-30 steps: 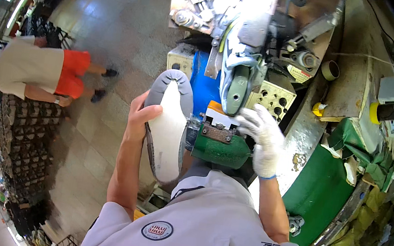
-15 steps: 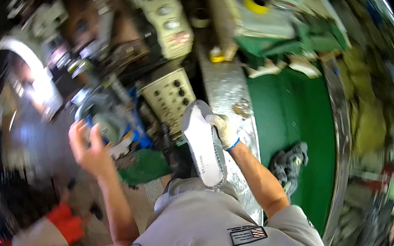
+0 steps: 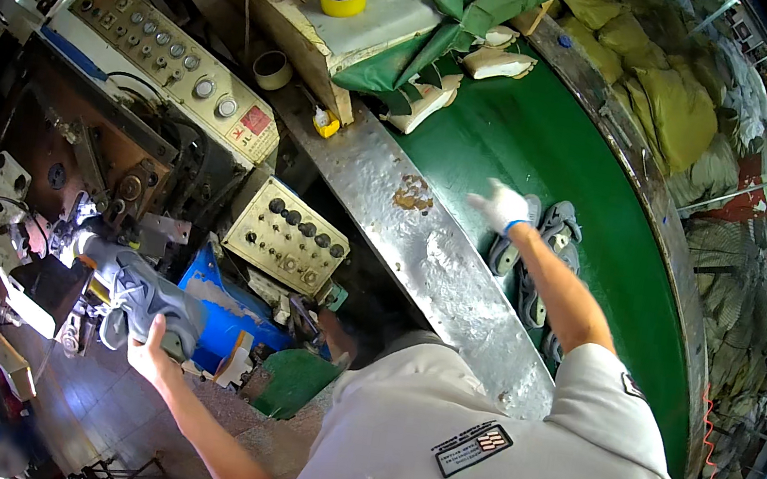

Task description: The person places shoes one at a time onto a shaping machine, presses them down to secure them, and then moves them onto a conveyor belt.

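Left hand [image 3: 153, 356] clamped a grey shoe [image 3: 150, 297] at the machine [image 3: 129, 133]; gloved right hand [image 3: 502, 207], fingers apart, hung near other shoes [image 3: 561, 227].

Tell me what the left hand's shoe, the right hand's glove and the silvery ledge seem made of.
Shoe: perhaps matte fabric or synthetic; its grey surface looks dull. Glove: probably cloth; white, no shine. Ledge: apparently worn metal, given its bright glare.

Two hands [image 3: 151, 356], one white glove [image 3: 503, 206]
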The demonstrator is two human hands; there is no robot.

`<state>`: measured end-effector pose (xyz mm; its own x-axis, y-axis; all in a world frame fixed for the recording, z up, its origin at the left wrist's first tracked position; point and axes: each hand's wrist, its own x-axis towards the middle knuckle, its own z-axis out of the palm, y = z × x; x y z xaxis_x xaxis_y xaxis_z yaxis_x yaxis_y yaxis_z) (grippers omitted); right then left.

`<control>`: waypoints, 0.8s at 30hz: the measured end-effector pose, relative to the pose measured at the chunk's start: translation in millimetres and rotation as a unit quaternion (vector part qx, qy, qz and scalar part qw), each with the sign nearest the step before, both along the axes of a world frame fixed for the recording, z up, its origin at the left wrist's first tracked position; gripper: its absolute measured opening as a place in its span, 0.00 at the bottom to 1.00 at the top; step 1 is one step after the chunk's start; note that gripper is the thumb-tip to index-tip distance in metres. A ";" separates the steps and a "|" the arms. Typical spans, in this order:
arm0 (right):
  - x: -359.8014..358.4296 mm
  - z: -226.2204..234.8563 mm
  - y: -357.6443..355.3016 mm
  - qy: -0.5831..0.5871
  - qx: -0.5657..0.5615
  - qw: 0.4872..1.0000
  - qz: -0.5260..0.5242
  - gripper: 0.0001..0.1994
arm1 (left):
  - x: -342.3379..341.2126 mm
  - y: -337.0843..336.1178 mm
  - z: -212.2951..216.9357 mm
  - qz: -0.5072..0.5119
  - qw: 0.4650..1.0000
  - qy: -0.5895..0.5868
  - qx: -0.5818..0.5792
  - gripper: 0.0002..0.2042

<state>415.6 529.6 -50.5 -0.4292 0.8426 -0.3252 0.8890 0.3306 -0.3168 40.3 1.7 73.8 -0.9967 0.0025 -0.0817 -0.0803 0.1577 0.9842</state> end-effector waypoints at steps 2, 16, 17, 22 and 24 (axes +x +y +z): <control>-39.2 -4.3 -47.9 0.184 -0.117 0.976 -0.003 0.42 | 17.6 -17.4 -9.1 -0.087 0.981 -0.082 0.155 0.24; -130.6 125.8 -194.5 0.608 -0.692 0.348 -0.177 0.23 | 148.8 117.9 -40.2 -0.315 0.906 -0.281 -0.014 0.19; -117.1 119.3 -185.3 0.607 -0.668 0.396 -0.169 0.22 | 146.7 133.5 -33.7 -0.327 0.930 -0.164 -0.026 0.20; -64.1 89.8 -159.9 0.631 -0.561 0.506 -0.174 0.20 | 161.0 239.9 4.8 -0.438 0.874 -0.138 0.160 0.24; -49.2 101.7 -159.7 0.649 -0.551 0.491 -0.185 0.20 | 179.9 266.3 -4.8 -0.461 0.832 -0.250 0.180 0.22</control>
<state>366.4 369.8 51.2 -0.7617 0.5598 -0.3261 -0.3632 -0.7858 -0.5007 220.2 268.0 69.1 -0.3997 0.8614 -0.3134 -0.5017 0.0806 0.8613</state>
